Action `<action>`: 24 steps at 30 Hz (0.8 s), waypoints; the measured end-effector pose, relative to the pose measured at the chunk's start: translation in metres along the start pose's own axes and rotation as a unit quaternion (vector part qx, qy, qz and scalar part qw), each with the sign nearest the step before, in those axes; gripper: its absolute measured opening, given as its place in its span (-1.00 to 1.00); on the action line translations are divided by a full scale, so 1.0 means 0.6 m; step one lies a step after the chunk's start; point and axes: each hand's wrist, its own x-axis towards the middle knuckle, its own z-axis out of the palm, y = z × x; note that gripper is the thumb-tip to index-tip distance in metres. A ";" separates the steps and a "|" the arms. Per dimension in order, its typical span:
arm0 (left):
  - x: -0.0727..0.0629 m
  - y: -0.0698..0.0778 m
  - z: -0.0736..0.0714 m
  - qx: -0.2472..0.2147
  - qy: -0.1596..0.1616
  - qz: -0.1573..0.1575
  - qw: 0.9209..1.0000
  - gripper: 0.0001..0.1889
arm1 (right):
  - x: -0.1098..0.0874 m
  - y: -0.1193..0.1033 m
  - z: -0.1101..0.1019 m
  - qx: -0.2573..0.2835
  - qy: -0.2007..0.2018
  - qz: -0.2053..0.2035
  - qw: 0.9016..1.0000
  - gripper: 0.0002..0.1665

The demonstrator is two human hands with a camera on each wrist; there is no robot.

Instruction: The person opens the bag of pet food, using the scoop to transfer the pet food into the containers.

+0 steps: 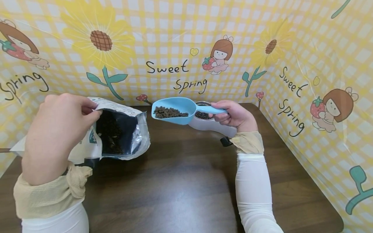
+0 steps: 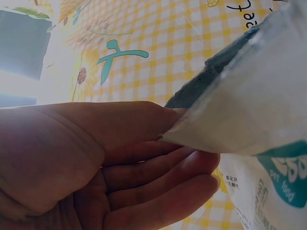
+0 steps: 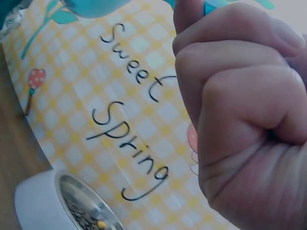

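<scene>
My right hand (image 1: 237, 115) grips the handle of a light blue scoop (image 1: 186, 105), held level in the air with brown pellets (image 1: 169, 112) in its bowl. In the right wrist view, the fingers of that hand (image 3: 244, 91) curl tightly round the handle. On the left, my left hand (image 1: 58, 129) pinches the top edge of a white pet food bag (image 1: 142, 129) between thumb and fingers. The bag's mouth gapes toward the middle, showing a dark lining and pellets inside. In the left wrist view, the bag's corner (image 2: 192, 129) sits under the thumb.
Behind the scoop and right hand stands a white feeding bowl (image 1: 201, 124) with a metal insert holding dark pellets (image 3: 81, 215). The brown wooden table (image 1: 175, 181) meets a yellow checked cloth (image 1: 163, 42) at the back and right.
</scene>
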 end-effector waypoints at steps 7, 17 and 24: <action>0.000 0.000 -0.001 0.002 -0.006 -0.004 1.000 -0.72 | -0.026 -0.004 -0.022 0.032 0.002 -0.013 0.999 -0.45; -0.001 -0.001 -0.001 -0.001 -0.003 0.002 1.000 -0.73 | -0.081 -0.006 -0.061 0.017 0.031 -0.058 0.998 -0.41; -0.002 -0.002 0.001 -0.003 -0.004 0.000 1.000 -0.72 | -0.124 -0.002 -0.083 -0.021 0.115 -0.094 0.989 -0.41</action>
